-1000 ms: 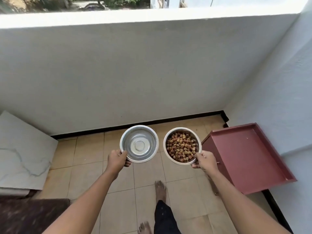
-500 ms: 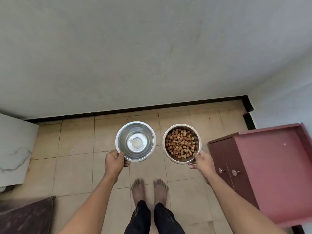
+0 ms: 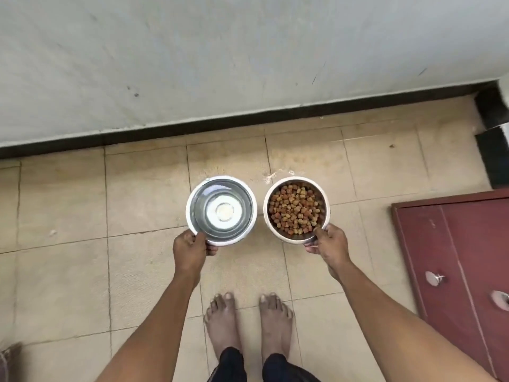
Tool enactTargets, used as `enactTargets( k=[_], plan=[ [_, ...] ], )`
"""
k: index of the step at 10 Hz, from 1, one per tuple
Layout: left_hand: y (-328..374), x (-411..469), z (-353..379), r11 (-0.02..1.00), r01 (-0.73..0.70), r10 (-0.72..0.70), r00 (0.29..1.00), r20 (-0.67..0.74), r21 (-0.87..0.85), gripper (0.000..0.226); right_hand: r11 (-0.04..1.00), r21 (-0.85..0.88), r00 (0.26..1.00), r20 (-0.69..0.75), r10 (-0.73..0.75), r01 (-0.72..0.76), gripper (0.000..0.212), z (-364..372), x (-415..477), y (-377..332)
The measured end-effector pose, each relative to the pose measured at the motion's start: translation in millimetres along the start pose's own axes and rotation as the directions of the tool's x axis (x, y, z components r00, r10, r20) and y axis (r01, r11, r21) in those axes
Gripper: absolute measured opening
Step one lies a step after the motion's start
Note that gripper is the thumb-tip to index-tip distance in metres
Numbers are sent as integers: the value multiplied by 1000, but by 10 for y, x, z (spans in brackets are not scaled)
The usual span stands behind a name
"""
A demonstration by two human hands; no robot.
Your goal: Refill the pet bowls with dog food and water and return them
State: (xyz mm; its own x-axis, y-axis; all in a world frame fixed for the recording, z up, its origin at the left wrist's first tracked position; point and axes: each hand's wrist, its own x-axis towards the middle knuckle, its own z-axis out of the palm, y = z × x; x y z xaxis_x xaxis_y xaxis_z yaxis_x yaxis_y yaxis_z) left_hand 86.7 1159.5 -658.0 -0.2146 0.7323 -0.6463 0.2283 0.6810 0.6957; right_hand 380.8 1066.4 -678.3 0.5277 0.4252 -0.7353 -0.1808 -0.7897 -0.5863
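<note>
Two steel pet bowls hang side by side above the tiled floor. My left hand [image 3: 190,247] grips the near rim of the water bowl [image 3: 221,209], which holds clear water. My right hand [image 3: 328,244] grips the near rim of the food bowl [image 3: 296,209], which is filled with brown kibble [image 3: 294,211]. Both bowls look level. They are held out in front of my bare feet [image 3: 248,321], a short way from the wall.
A grey wall [image 3: 220,56] with a black skirting strip [image 3: 248,119] runs across ahead. A red cabinet [image 3: 457,271] with two round knobs stands at the right. Beige floor tiles [image 3: 137,194] lie under the bowls, with a damp stain [image 3: 275,172] by the wall.
My view has tilted down from the balcony wall toward the floor. The bowls stay in my hands and now sit closer to the floor by the wall; my feet stand together.
</note>
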Motion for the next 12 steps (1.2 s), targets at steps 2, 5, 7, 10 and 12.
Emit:
enactTargets(
  k=[2,5,7,10,12],
  plan=[
    [-522,739,262,1000,25,-25,1000,-8,-7,14,1000,-26,1000,-6,17,-17,17,325,818,376],
    [-870,1088,470,996,77,-79,996,-32,-51,13,998,-52,999,18,27,-26,17,532,1210,405],
    [-961,1122,490,994,97,-99,995,-29,-55,8,998,-61,999,23,31,-30,20,578,1245,416],
    [-1010,1179,482,992,125,-125,991,52,1,19,997,-30,996,63,66,-64,22,584,1188,395],
    [-833,912,365,923,69,-52,997,-56,379,46,929,-364,994,-105,37,-73,46,601,830,259]
  ],
)
